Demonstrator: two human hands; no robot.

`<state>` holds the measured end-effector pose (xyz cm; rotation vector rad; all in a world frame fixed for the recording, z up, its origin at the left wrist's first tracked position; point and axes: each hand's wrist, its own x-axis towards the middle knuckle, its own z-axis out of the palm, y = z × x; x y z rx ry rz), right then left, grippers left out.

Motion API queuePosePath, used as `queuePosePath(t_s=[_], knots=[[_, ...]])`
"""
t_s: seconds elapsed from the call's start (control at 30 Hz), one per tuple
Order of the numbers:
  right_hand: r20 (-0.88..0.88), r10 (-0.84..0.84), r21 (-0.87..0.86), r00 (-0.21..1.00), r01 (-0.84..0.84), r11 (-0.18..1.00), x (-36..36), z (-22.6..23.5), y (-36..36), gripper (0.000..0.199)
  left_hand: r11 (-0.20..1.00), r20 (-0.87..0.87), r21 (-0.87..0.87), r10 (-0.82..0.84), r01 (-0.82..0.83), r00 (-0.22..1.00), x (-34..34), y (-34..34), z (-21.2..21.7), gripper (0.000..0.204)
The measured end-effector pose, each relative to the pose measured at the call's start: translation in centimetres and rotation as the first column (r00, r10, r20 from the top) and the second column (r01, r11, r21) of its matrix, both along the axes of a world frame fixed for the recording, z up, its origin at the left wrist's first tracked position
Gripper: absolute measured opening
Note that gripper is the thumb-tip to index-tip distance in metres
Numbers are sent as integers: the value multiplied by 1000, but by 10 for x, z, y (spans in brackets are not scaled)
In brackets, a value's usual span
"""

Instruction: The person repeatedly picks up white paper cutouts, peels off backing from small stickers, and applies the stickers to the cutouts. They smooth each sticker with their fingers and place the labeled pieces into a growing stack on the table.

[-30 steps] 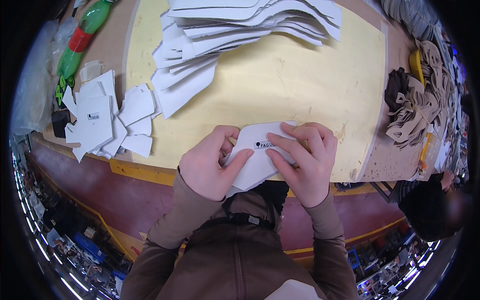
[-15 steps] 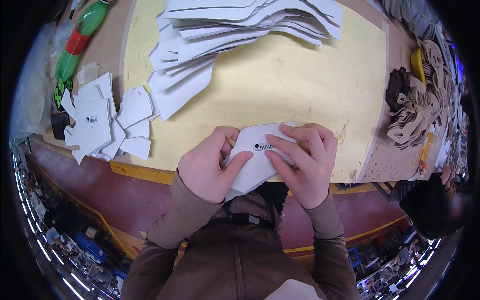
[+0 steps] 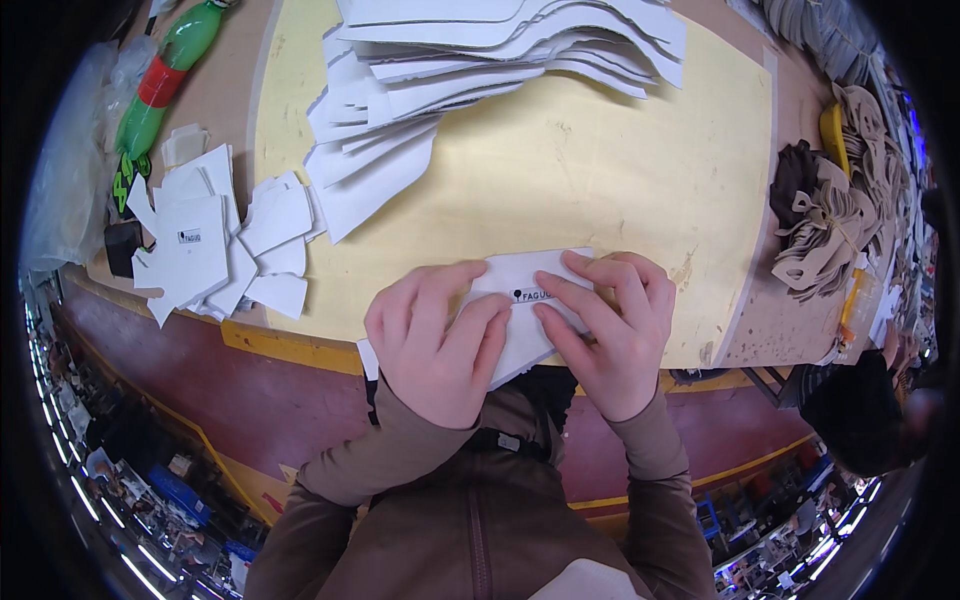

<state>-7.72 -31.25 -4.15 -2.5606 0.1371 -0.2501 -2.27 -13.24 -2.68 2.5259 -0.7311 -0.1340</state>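
A white cut piece (image 3: 520,340), sheet-like with a small black-and-white label (image 3: 533,295), lies at the table's near edge between my hands. My left hand (image 3: 432,340) is closed on its left side, thumb by the label's left end and fingers curled at the far left edge. My right hand (image 3: 622,325) grips the right side; its index finger and thumb press at the label's right end, partly covering it. A white corner (image 3: 368,360) shows left of my left hand; whether it belongs to the same piece is hidden.
Loose white pieces (image 3: 195,255), one labelled, lie at left beside a green bottle (image 3: 165,75) with a red band. Stacked white sheets (image 3: 480,60) stand at the back. Bundled beige cut pieces (image 3: 825,235) lie right. A person in dark clothing (image 3: 850,415) is at far right.
My left hand has shifted slightly right and turned over the piece, its fingers now reaching the far left edge. A white corner has appeared left of it. My right hand stays nearly still.
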Motion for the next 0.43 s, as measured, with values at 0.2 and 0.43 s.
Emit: queuePosePath(t_s=[0.2, 0.43], knots=[[-27, 35, -21, 999, -35, 999, -6, 1, -2, 33, 966, -15, 224, -125, 125, 992, -37, 0, 7, 42], [-157, 135, -87, 978, -150, 985, -17, 11, -18, 38, 941, 2, 293, -177, 169, 984, -39, 0, 6, 48]])
